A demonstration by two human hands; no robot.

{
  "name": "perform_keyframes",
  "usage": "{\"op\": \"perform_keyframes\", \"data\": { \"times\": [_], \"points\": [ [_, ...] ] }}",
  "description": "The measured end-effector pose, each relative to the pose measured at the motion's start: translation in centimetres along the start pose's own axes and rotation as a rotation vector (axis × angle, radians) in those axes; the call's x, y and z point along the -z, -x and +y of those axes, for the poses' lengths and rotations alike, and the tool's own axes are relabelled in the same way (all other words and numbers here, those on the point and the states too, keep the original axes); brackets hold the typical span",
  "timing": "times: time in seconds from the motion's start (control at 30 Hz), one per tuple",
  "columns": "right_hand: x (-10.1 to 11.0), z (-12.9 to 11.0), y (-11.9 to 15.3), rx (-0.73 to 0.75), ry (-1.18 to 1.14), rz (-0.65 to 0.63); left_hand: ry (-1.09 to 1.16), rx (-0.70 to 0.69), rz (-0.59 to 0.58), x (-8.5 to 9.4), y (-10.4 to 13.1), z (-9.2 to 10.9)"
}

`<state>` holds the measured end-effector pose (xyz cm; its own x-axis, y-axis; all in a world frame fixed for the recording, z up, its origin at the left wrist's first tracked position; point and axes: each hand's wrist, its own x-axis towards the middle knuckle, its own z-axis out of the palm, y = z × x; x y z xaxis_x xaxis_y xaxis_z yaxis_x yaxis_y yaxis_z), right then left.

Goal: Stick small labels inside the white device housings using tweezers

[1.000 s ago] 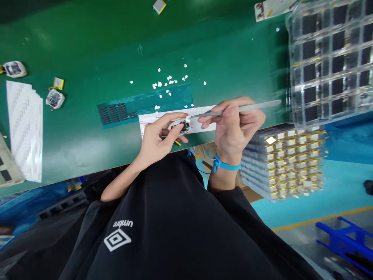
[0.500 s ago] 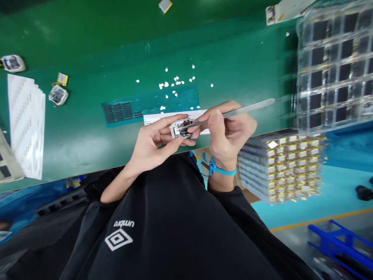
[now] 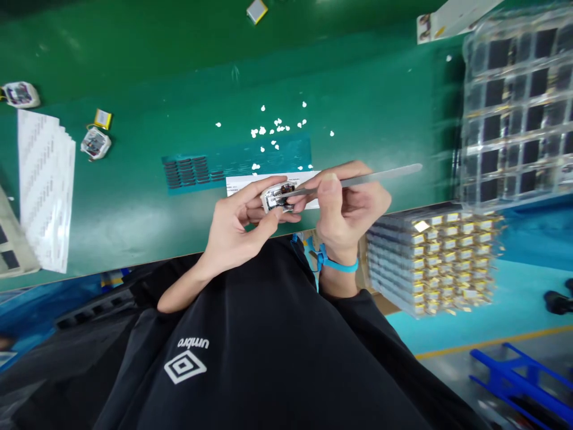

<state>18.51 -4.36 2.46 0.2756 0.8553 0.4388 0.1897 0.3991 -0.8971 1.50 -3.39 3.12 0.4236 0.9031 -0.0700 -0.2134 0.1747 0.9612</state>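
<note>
My left hand (image 3: pixel 242 221) is closed around a small white device housing (image 3: pixel 267 199) whose open side shows a circuit board and small parts. Pinched in my right hand (image 3: pixel 347 206) is a pair of metal tweezers (image 3: pixel 371 177), its blunt end pointing right and its tip over the inside of the housing. The right fingertips come right up to the housing's edge. Just behind both hands lies a white printed sheet (image 3: pixel 236 184). A blue-green strip (image 3: pixel 242 170) bearing rows of small dark pieces (image 3: pixel 185 171) lies beyond the left hand.
Several small white round pieces (image 3: pixel 262 130) are scattered across the green table (image 3: pixel 367 107). Another open housing (image 3: pixel 95 143) with a battery (image 3: pixel 103 119) and a stack of printed sheets (image 3: pixel 45 191) sit at left. Clear compartment trays (image 3: pixel 492 119) stand at right, above stacked trays of batteries (image 3: pixel 439 263).
The view has shifted slightly, so the table items appear a little further right. The tweezers tilt a bit flatter, their tip still at the housing. Both hands keep their hold.
</note>
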Motion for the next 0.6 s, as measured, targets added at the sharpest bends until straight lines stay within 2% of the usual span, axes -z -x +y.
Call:
{"op": "perform_keyframes", "data": {
  "times": [0.37,0.5,0.6],
  "points": [
    [-0.9,0.4,1.3,0.066,0.130,-0.012,-0.037,-0.018,0.100,0.7,0.6,-1.2],
    [-1.0,0.9,0.6,0.122,0.121,-0.019,-0.295,-0.122,0.163,3.0,1.2,-1.1],
    [-1.3,2.3,-0.5,0.170,0.264,-0.181,-0.625,-0.276,0.250,5.7,1.6,-0.8]
  ]
}}
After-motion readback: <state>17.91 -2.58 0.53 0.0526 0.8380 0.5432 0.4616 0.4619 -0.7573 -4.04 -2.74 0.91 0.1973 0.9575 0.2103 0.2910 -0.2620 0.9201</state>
